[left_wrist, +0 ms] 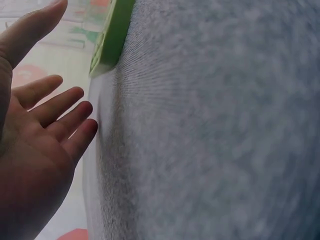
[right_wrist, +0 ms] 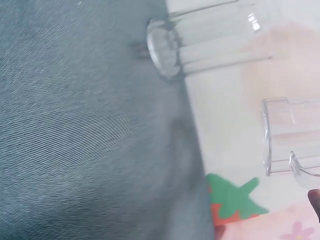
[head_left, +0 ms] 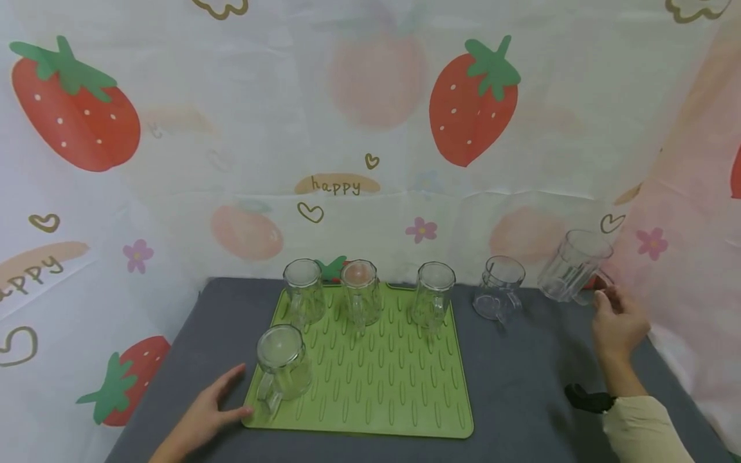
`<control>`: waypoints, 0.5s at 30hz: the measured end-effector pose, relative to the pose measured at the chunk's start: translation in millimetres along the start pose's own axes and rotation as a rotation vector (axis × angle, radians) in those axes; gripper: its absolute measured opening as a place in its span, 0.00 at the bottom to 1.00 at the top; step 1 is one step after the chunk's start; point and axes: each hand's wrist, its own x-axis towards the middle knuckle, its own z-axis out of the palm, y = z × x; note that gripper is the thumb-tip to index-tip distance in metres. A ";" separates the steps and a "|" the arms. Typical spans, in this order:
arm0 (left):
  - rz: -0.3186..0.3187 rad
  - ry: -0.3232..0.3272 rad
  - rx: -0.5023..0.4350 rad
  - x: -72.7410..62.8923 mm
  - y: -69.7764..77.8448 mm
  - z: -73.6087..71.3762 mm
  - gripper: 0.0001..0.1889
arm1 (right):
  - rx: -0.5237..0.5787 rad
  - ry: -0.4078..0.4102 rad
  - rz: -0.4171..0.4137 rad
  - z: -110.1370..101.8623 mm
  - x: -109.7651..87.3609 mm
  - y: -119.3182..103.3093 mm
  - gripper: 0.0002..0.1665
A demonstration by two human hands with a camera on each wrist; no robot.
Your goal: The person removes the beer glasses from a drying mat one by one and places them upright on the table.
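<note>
My right hand (head_left: 619,321) pinches the handle of a clear glass mug (head_left: 573,267), which is tilted and raised at the far right. In the right wrist view this mug (right_wrist: 292,135) appears at the right edge, with only a fingertip (right_wrist: 314,197) showing by its handle. Left of it, another glass mug (head_left: 499,288) stands on the table. My left hand (head_left: 199,415) has its fingers spread at the front left corner of the green ridged mat (head_left: 382,386). Nearest to it on the mat is a glass mug (head_left: 283,363) with its handle toward the front.
Along the mat's back edge stand three more glass mugs: one at the left (head_left: 303,292), one near the middle (head_left: 361,294) and one at the right (head_left: 433,296). A dark grey cloth (head_left: 521,392) covers the table. A strawberry-printed curtain (head_left: 370,225) hangs behind it.
</note>
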 end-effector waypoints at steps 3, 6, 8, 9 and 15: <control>-0.007 -0.028 0.017 1.9 0.1 1.7 0.47 | -0.086 0.004 -0.044 0.0 -2.0 9.6 0.09; -0.018 -0.042 0.046 3.1 0.3 3.1 0.47 | -0.157 0.004 -0.071 0.1 -5.7 18.4 0.10; -0.033 -0.050 0.069 3.4 0.4 3.8 0.47 | -0.175 0.000 -0.068 0.4 -8.1 23.9 0.10; -0.041 -0.054 0.079 3.4 0.7 4.0 0.47 | -0.181 -0.004 -0.060 0.6 -9.6 26.4 0.10; -0.073 -0.065 0.126 4.5 3.1 5.3 0.50 | -0.179 -0.024 -0.036 2.1 -15.4 37.2 0.09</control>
